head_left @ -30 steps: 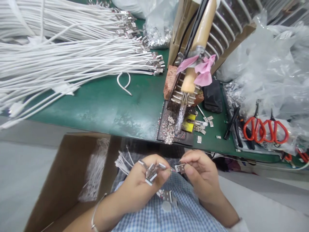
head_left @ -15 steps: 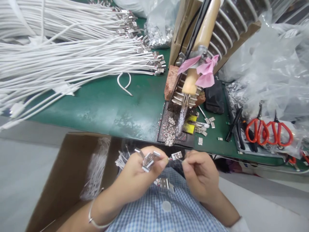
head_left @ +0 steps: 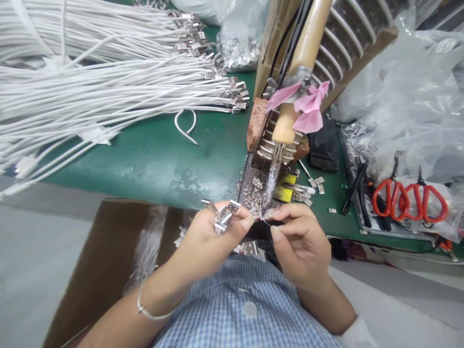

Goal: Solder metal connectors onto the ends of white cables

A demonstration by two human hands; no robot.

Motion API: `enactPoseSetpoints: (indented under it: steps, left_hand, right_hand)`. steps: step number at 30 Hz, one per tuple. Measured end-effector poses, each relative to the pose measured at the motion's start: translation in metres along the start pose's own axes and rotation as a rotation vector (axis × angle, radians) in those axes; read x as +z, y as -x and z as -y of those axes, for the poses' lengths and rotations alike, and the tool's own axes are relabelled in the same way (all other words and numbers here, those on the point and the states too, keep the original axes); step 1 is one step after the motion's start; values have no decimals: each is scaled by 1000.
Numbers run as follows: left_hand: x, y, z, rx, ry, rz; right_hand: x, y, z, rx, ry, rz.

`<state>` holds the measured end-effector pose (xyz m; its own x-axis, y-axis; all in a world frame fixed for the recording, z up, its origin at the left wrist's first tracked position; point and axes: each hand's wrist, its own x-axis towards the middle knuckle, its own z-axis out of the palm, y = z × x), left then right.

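The soldering iron leans tip-down over the bench, a pink ribbon tied round its wooden handle. Just left of its tip, the left hand is curled into a loose fist, several metal connectors poking out above its folded fingers. Its thumb and forefinger press together at the tips, pointing at the iron. More connectors hang below this hand, under the iron's tip.

Just right of the tip, the right hand pinches a thin wire between thumb and forefinger, the gap between them very narrow, the other fingers bent in behind. A single connector sits by the iron's tip, between the two hands; whether it actually touches the hot end is hard to tell, as fingers and metal crowd together there.

Beneath the iron lies a dark tray strewn with silvery crumbs, and a yellow pad is close to the right of its tip. Well to the left of the iron lie bundled white cables; well to its right are red-handled scissors, near plastic bags.
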<state>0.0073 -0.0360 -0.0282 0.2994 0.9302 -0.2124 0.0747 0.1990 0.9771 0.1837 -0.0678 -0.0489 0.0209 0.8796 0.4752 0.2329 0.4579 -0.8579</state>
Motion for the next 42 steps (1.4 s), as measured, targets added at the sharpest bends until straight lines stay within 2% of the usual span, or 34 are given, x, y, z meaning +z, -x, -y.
enactPoseSetpoints:
  steps: [9,14,17,19,22,25,32,42]
  left_hand:
    - [0,-5,-3,20,2,-20]
    - [-1,0,2,56,31,61]
    - [2,8,6,68,-22,53]
    - [4,14,7,77,-53,60]
    - [6,20,7,102,-103,78]
    - [7,23,5,162,-144,81]
    - [7,25,4,223,-182,90]
    - [8,28,6,208,-188,90]
  right_hand:
    - [-1,-4,1,-1,-6,5]
    - [-6,1,1,34,2,18]
    - [-11,7,3,83,51,-12]
    - [-14,10,5,99,142,17]
    - [-16,10,10,67,304,153]
    - [-16,8,15,56,362,226]
    - [-10,5,18,26,446,251]
    - [-8,7,19,28,387,248]
